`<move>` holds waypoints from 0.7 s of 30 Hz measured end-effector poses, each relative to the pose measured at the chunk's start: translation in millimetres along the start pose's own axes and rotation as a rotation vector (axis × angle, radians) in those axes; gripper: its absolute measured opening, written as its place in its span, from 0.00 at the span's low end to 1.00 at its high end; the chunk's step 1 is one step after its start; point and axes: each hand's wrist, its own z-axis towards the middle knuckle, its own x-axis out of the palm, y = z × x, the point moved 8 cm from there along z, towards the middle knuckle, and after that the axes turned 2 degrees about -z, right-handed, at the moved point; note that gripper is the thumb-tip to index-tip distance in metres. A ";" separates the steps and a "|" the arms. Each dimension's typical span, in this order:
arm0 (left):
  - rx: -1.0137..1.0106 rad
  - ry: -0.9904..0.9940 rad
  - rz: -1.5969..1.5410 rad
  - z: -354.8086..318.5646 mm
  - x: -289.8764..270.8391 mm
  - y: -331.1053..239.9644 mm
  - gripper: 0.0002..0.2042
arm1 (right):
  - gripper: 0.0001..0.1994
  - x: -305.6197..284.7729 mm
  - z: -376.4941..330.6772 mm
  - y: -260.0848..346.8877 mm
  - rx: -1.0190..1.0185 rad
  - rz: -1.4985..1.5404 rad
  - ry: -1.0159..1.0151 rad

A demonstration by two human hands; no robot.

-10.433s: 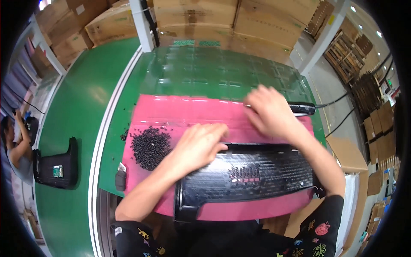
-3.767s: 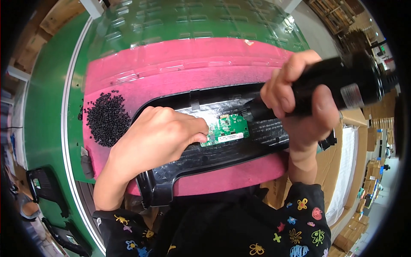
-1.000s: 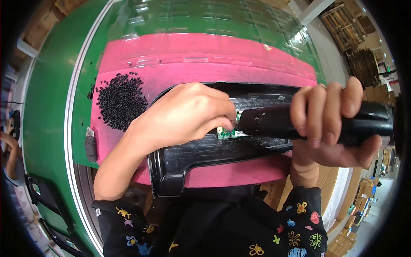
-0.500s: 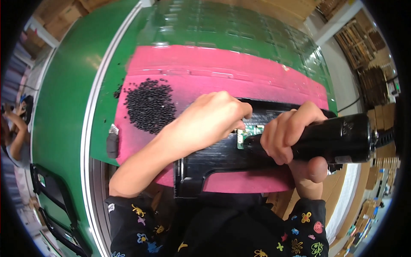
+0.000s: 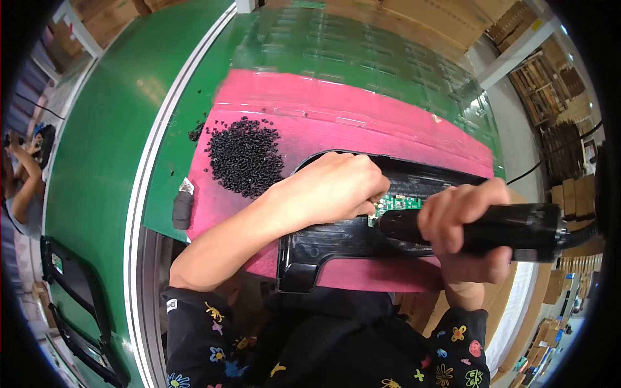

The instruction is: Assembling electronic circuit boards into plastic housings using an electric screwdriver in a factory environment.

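Note:
My right hand (image 5: 462,226) grips a black electric screwdriver (image 5: 517,229), held nearly level. Its tapered nose points left over the green circuit board (image 5: 400,202). That board sits in a black plastic housing (image 5: 323,246) lying on a pink mat (image 5: 362,275). My left hand (image 5: 343,187) reaches across the housing with fingers curled together at the board's left edge, beside the screwdriver's nose. Whatever its fingertips pinch, if anything, is too small or hidden to make out. Left of that hand, small black screws (image 5: 244,157) lie in a heap on the mat.
A clear moulded plastic sheet (image 5: 362,48) covers the mat's far side. A dark grey wrapped object (image 5: 183,205) lies by the mat's left edge. Beyond a white rail is a green surface (image 5: 110,149) with more black housings (image 5: 77,284). Another person's arm (image 5: 24,171) shows at far left.
The screwdriver's nose has swung up and left across the board. My left hand stays at the board's edge. The whole view has shifted slightly, moving the screw heap to the right.

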 end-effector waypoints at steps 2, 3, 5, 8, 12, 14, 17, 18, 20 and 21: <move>0.086 0.064 -0.058 0.7 5.5 -7.4 0.08 | 0.23 -8.8 2.6 17.3 -0.151 0.066 0.011; 0.090 0.067 -0.060 1.4 6.7 -9.3 0.08 | 0.22 -12.3 2.9 27.3 -0.233 0.072 0.004; 0.267 -0.077 -0.146 1.8 -3.8 -25.5 0.08 | 0.22 -17.7 3.1 37.9 -0.280 0.097 0.015; 0.301 -0.132 -0.234 2.2 -6.4 -32.2 0.07 | 0.21 -23.1 2.5 51.0 -0.338 0.136 0.038; 0.215 -0.256 -0.285 2.1 -15.9 -35.2 0.07 | 0.21 -29.3 0.5 58.3 -0.336 0.167 0.011; 0.218 -0.269 -0.280 0.2 -16.1 -36.7 0.06 | 0.20 -31.2 1.1 58.5 -0.334 0.180 0.010; 0.279 -0.300 -0.250 5.5 -13.5 -42.9 0.05 | 0.21 -38.5 -2.1 62.0 -0.342 0.151 -0.065; 0.253 -0.301 -0.243 8.8 -13.9 -44.2 0.06 | 0.21 -41.7 -4.5 62.8 -0.370 0.142 -0.123; 0.154 -0.293 -0.232 5.7 -16.3 -37.8 0.06 | 0.22 -41.1 -4.4 56.5 -0.340 0.154 -0.074; 0.185 -0.308 -0.242 6.1 -16.0 -36.7 0.06 | 0.22 -41.0 -3.0 54.1 -0.330 0.171 -0.025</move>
